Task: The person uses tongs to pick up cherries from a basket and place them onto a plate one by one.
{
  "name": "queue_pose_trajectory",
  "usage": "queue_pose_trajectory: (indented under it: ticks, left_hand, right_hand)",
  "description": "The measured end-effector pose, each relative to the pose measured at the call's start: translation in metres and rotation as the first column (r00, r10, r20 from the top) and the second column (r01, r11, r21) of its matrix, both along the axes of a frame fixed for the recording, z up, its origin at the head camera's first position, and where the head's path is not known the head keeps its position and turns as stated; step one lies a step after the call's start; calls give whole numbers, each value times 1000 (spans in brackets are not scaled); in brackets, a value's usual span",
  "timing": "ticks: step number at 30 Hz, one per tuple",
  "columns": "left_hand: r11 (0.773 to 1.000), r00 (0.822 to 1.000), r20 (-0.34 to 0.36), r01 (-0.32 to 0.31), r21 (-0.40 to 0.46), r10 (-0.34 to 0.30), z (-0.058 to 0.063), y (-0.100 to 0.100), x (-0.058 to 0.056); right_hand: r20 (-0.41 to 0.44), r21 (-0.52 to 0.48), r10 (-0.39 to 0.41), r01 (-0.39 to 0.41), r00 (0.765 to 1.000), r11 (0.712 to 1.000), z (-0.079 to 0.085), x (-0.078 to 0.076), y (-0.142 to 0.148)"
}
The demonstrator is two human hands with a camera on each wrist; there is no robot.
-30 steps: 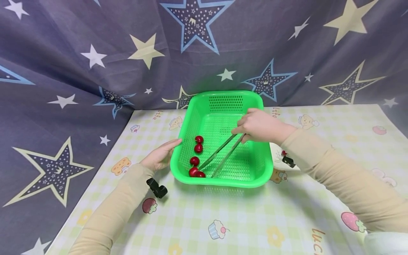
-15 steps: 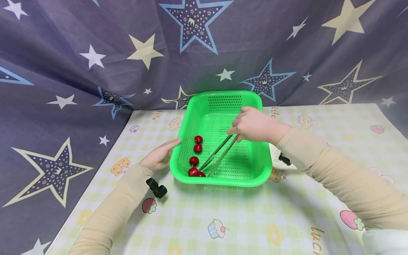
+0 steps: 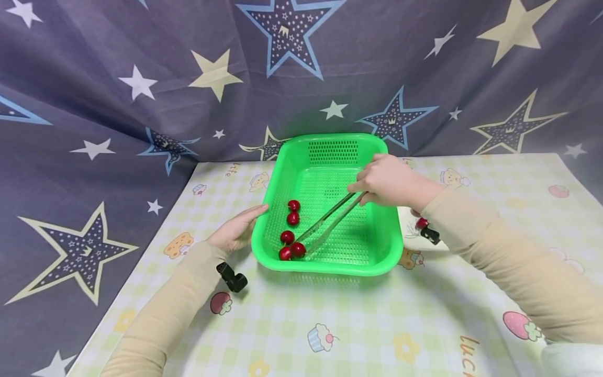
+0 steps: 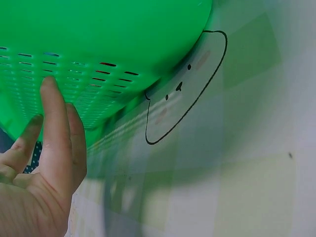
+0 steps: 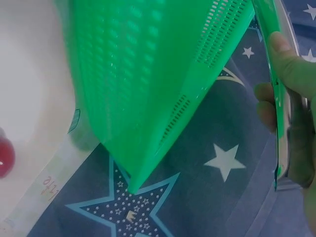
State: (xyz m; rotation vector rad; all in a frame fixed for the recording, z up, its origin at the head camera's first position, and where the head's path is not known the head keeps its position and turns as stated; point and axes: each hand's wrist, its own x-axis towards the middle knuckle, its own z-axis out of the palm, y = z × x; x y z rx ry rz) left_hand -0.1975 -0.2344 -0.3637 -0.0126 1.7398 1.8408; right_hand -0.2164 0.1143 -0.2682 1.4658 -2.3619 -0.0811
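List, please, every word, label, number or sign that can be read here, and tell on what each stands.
"life": on the tablecloth, far edge, left of the green plastic basket.
"life": tablecloth, right of the basket, partly covered by the right hand in head view.
"luc": tablecloth, lower right; the next letter is cut off.
None visible on basket or tongs.

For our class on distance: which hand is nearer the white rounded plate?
Right. The right hand is above the rectangular green plastic basket, near the plate; the left hand is at the basket's opposite side.
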Motion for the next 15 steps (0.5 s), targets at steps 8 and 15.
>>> queue_pose_trajectory:
  ticks: [8, 15]
  left_hand:
    - [1000, 1000, 0, -3, -4, 3, 0, 0, -1]
    - [1000, 1000, 2, 2, 7, -2, 1, 0, 0]
  right_hand:
    - [-19, -43, -33, 32, 999, 999, -4, -5, 17]
    - [-3, -170, -38, 37, 999, 985, -9, -7, 36]
